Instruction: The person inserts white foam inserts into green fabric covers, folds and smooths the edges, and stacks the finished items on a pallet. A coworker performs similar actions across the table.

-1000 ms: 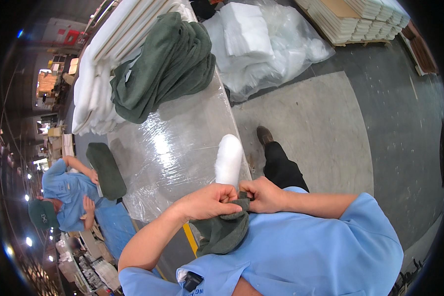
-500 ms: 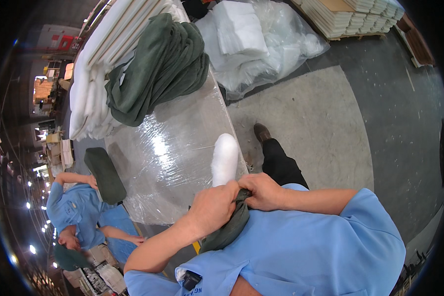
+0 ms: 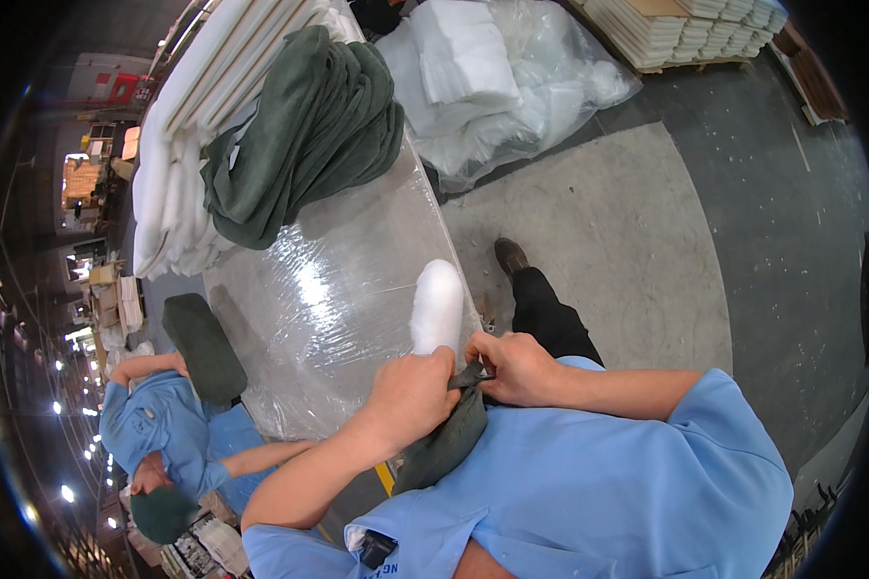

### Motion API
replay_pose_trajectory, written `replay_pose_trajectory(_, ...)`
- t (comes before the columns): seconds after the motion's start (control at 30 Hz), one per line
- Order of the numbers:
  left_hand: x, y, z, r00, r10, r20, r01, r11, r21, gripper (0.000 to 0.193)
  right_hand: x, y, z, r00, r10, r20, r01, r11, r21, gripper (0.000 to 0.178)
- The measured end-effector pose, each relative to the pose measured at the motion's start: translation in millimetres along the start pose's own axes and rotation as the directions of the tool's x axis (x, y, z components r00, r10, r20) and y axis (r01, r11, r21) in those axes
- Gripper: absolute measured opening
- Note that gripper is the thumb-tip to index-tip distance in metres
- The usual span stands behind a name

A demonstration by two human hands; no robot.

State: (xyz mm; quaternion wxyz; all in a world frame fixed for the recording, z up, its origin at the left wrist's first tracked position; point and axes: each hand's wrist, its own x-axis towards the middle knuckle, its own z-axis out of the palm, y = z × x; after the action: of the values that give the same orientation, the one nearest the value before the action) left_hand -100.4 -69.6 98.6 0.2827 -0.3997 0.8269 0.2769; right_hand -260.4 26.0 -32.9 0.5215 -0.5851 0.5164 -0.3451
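A dark green fabric cover [image 3: 446, 442] lies against my blue shirt, its upper edge bunched between my hands. My left hand [image 3: 407, 394] is closed on the cover's left edge. The fingers of my right hand [image 3: 519, 371] pinch the same edge a little to the right, with a short twist of fabric stretched between both hands. Just beyond my left hand a white, round-ended padded piece [image 3: 437, 307] sticks out over the table's edge. Its near end is hidden behind my hand, so I cannot tell how far it goes into the cover.
A plastic-wrapped table [image 3: 357, 280] carries a pile of green covers [image 3: 304, 145] and long white padded pieces [image 3: 169, 193]. A co-worker [image 3: 169, 415] at the left holds a green cushion [image 3: 203, 349]. Bagged white wadding [image 3: 512, 96] lies on the floor beyond, near stacked panels [image 3: 686, 34].
My hands have drawn slightly apart, showing more of the twisted cover edge between them. The co-worker's lower arm has reached further toward the table and my left arm.
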Motion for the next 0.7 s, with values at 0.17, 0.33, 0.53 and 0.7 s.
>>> replay_pose_trajectory(0.17,1,-3,0,0.994,0.079,-0.071,-0.084,0.994,-0.067,0.018,1,5,-12,0.991,0.017,0.135,-0.039,0.986,0.161,0.038)
replay_pose_trajectory(0.33,8,-16,8,0.958,0.208,-0.199,-0.263,0.915,-0.306,0.013,3,40,-5,0.961,-0.007,0.278,-0.149,0.830,0.537,0.025)
replay_pose_trajectory(0.53,25,-33,4,0.972,0.133,0.195,0.040,0.724,-0.688,0.012,2,60,-4,0.906,0.015,0.422,-0.336,0.631,0.699,0.014)
replay_pose_trajectory(0.7,39,-26,-17,0.925,0.058,0.375,0.130,0.879,-0.458,0.032,-3,52,5,0.963,0.013,0.269,-0.211,0.656,0.725,0.016)
